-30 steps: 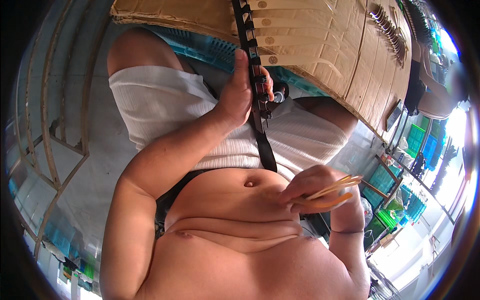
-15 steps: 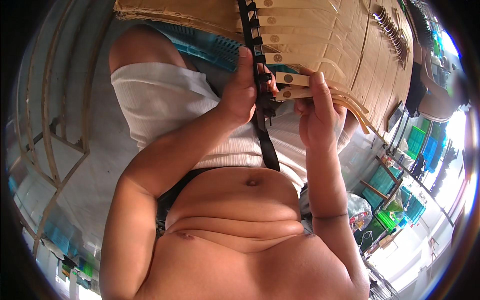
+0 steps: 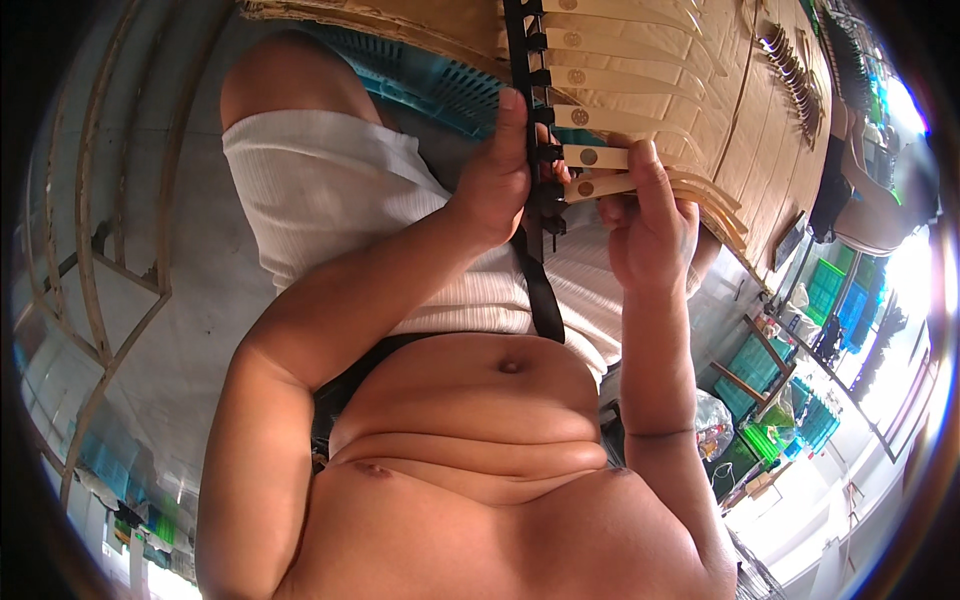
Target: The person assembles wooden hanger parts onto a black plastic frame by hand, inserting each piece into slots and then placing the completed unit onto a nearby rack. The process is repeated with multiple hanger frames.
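Note:
A long black bar (image 3: 519, 60) with a row of black clips runs up from my lap over the cardboard. Flat cream strips (image 3: 625, 80), each with a round mark near the clip and a thin curved tip, stick out rightward from it. My left hand (image 3: 497, 175) is wrapped round the lower part of the bar, thumb up along its left side; some of its fingertips show beyond the bar. My right hand (image 3: 650, 225) pinches the lowest strips between thumb and fingers. Their clip ends sit against the bar; whether they are fully seated I cannot tell.
Brown cardboard (image 3: 760, 130) covers the surface ahead, with a row of dark curved pieces (image 3: 790, 85) at its right. A blue plastic crate (image 3: 430, 85) sits beneath it. Another person (image 3: 870, 200) is at the far right. A wooden frame (image 3: 165, 230) stands at left.
The bar, its strips and both hands have shifted slightly to the right in the picture. Both hands keep their grip.

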`<move>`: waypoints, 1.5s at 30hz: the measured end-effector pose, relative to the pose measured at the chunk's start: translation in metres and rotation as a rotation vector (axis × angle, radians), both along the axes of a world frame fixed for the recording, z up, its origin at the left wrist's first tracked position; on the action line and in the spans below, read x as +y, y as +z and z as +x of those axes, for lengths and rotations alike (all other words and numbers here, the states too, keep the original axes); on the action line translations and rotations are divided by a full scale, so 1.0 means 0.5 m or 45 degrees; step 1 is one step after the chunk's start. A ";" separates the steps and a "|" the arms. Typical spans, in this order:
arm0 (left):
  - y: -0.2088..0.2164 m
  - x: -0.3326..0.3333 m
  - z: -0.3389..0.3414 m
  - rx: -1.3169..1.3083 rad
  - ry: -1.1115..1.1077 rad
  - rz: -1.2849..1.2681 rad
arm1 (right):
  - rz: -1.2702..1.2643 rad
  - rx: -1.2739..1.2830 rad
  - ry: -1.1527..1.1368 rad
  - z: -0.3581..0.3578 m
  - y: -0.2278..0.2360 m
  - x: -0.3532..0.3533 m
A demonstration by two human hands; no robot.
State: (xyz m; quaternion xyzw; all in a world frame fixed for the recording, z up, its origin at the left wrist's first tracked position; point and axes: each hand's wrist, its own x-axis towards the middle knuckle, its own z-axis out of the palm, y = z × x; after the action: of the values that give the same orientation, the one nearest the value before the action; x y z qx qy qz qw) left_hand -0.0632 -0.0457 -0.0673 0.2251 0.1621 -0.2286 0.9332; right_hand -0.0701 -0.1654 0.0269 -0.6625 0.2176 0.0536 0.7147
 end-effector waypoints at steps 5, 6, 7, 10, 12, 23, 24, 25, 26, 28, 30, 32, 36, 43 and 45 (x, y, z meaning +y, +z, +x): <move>0.001 0.003 0.001 0.045 -0.032 0.037 | 0.010 0.041 0.064 0.003 -0.004 -0.004; 0.001 0.003 0.001 0.023 -0.031 0.037 | 0.002 0.042 0.059 0.004 -0.004 -0.002; 0.001 0.002 0.001 0.002 -0.028 0.037 | 0.014 0.030 0.065 0.003 -0.006 -0.003; -0.001 0.002 0.001 -0.052 -0.051 0.108 | 0.021 0.012 0.068 -0.001 -0.009 -0.006; 0.002 0.002 -0.001 -0.030 -0.081 0.100 | -0.013 0.022 0.055 -0.009 -0.005 -0.006; 0.012 -0.008 -0.034 0.000 -0.153 0.129 | 0.292 -0.107 0.052 -0.086 -0.001 -0.080; 0.016 -0.008 -0.035 0.008 -0.135 0.157 | 0.240 -0.061 0.099 -0.083 -0.003 -0.074; 0.018 -0.007 -0.034 0.016 -0.114 0.188 | 0.258 -0.040 0.081 -0.079 -0.008 -0.070; 0.017 -0.007 -0.034 0.004 -0.110 0.163 | 0.276 -0.018 0.065 -0.075 -0.011 -0.066; 0.011 -0.005 -0.035 -0.019 -0.095 0.117 | 0.285 0.007 -0.006 -0.066 -0.009 -0.048; 0.008 -0.006 -0.034 0.065 -0.079 0.123 | 0.284 0.041 0.007 -0.061 -0.015 -0.048; 0.009 -0.006 -0.034 0.083 -0.070 0.129 | 0.278 0.065 0.010 -0.057 -0.019 -0.048; 0.012 -0.003 -0.034 0.000 -0.076 0.127 | 0.305 0.081 0.021 -0.050 -0.026 -0.048; 0.005 -0.005 -0.035 -0.014 -0.080 0.201 | 0.324 0.046 0.150 -0.047 -0.034 -0.064; 0.007 -0.004 -0.045 0.041 -0.125 0.122 | 0.307 0.022 0.245 -0.060 -0.038 -0.077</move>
State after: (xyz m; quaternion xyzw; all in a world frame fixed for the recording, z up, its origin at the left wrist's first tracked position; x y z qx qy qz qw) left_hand -0.0857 -0.0479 -0.0639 0.2735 0.1766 -0.2695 0.9063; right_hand -0.0999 -0.2038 0.0076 -0.5892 0.1513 0.1532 0.7787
